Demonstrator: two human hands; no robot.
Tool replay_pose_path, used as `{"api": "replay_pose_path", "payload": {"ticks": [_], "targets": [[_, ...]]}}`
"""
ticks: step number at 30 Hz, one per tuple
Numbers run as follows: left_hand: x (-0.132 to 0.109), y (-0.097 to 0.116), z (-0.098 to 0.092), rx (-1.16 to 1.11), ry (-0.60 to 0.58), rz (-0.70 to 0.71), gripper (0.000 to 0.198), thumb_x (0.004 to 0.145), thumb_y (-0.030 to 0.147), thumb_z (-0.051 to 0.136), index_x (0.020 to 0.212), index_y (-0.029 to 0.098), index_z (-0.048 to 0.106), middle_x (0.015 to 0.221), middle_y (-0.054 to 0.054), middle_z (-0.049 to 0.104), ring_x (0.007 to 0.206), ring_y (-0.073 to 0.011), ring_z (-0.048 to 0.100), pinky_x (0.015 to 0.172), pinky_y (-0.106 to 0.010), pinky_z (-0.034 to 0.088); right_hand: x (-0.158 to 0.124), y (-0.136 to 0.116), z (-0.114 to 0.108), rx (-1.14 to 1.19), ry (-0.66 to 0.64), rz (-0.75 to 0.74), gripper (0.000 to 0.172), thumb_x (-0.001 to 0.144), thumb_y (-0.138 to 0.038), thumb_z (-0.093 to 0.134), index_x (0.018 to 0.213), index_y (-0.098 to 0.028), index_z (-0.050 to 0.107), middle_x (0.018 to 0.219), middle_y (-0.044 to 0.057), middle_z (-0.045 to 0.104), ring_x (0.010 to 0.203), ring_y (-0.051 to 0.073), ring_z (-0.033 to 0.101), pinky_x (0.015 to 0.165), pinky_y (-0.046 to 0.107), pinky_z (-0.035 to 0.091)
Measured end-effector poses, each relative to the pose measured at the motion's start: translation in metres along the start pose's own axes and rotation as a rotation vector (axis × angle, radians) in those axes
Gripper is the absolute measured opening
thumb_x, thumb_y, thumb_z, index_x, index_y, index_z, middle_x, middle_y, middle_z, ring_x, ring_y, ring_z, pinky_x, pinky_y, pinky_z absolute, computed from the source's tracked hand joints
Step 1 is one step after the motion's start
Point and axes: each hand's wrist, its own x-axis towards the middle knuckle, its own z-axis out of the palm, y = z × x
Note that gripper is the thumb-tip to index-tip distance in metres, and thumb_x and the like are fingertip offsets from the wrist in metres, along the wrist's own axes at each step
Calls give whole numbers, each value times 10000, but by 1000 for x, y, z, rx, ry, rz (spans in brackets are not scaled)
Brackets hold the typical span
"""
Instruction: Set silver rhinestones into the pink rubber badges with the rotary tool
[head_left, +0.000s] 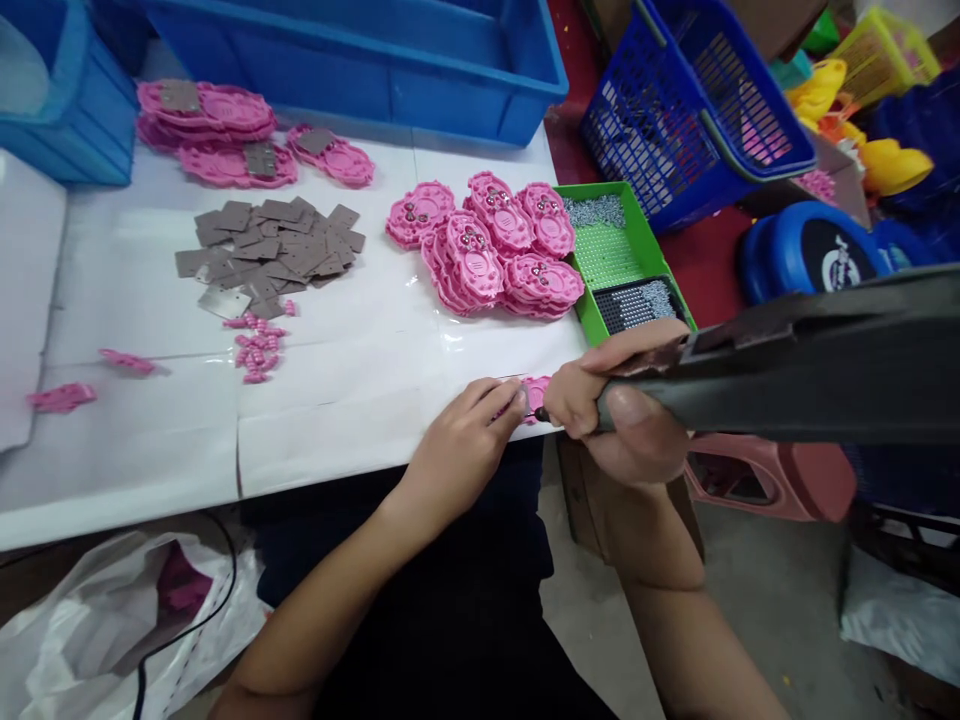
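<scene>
Head view: white table [337, 400], cluttered floor to its right. Pink part [536, 392] at table edge, just below green tray [592, 318]. Left hand [457, 450] pinches part; right hand [622, 410] clenched round tool [787, 370], tip at part. Tray holds screws [596, 210]. Pink stack [487, 250] left of tray; blue basket [675, 110] above.

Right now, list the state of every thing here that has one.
Left hand, holding the pink piece at the table edge.
Right hand, closed around the tool, tip at that piece.
Pink pile, heaped loosely beside the green tray.
Green tray, partly filled with screws.
Grey squares, scattered heap.
Blue basket, tilted.
</scene>
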Motion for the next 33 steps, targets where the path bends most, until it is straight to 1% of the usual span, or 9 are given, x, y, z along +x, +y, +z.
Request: {"api": "replay_pose_path", "payload": {"ticks": [2, 3, 7, 13, 17, 20, 25, 30, 33], "targets": [[0, -1, 1, -21, 2, -3, 216, 1061, 107, 529, 1201, 111, 693, 1311, -158, 725, 1207, -275, 655, 1030, -453, 632, 4, -2, 4, 142, -27, -36, 95, 930, -371, 700, 979, -297, 666, 473, -102, 460, 305, 120, 365, 338, 296, 360], [0, -2, 1, -36, 8, -8, 198, 1062, 123, 543, 1191, 118, 693, 1297, -151, 732, 1202, -270, 659, 1029, -447, 631, 5, -2, 5, 180, -8, -53, 78, 923, -344, 702, 972, -289, 677, 474, -100, 466, 305, 117, 362, 332, 293, 347], [0, -2, 1, -82, 18, -23, 140, 1038, 199, 637, 1155, 143, 689, 1283, -139, 736, 1186, -268, 669, 1019, -457, 633, 4, -4, 9, 159, 153, -65, 63, 900, -314, 704, 934, -261, 707, 471, -85, 486, 331, 114, 378, 339, 285, 306], [-1, -1, 5, -76, 52, -30, 116, 1044, 172, 617, 1138, 134, 672, 1235, -143, 743, 1139, -262, 681, 979, -446, 636, 2, -4, 9, 117, 206, -106, 79, 892, -324, 715, 927, -259, 688, 476, -98, 472, 316, 98, 344, 333, 264, 292], [-1, 0, 5, -32, 43, -17, 132, 1052, 174, 601, 1147, 116, 672, 1234, -154, 740, 1128, -265, 685, 977, -440, 631, 2, -3, 10, 42, 217, -135, 139, 906, -363, 701, 849, -269, 615, 482, -95, 452, 315, 89, 302, 339, 261, 280], [-1, 1, 4, -7, 20, -19, 152, 1064, 175, 577, 1175, 122, 666, 1250, -155, 737, 1143, -261, 685, 985, -446, 627, 1, -3, 11, 5, 208, -136, 144, 910, -391, 689, 876, -289, 592, 479, -98, 417, 323, 98, 287, 338, 263, 264], [-2, 1, 4, 25, -4, -5, 171, 1060, 166, 585, 1207, 116, 656, 1264, -156, 730, 1169, -261, 681, 998, -431, 614, 0, -3, 10, 6, 143, -143, 157, 933, -367, 652, 849, -276, 556, 488, -93, 412, 326, 97, 294, 349, 275, 350], [-2, 1, 5, 59, -24, -6, 173, 1071, 176, 571, 1219, 123, 642, 1275, -148, 725, 1158, -258, 675, 982, -423, 607, -2, -6, 12, 54, 180, -123, 34, 892, -277, 650, 911, -260, 627, 494, -94, 441, 339, 90, 343, 373, 260, 379], [-2, 1, 5, 68, -36, -13, 162, 1079, 181, 556, 1213, 133, 634, 1275, -144, 724, 1159, -255, 668, 975, -417, 603, -1, -7, 14, 31, 165, -97, 35, 878, -262, 619, 849, -251, 601, 482, -90, 434, 342, 85, 346, 377, 246, 376]]}}
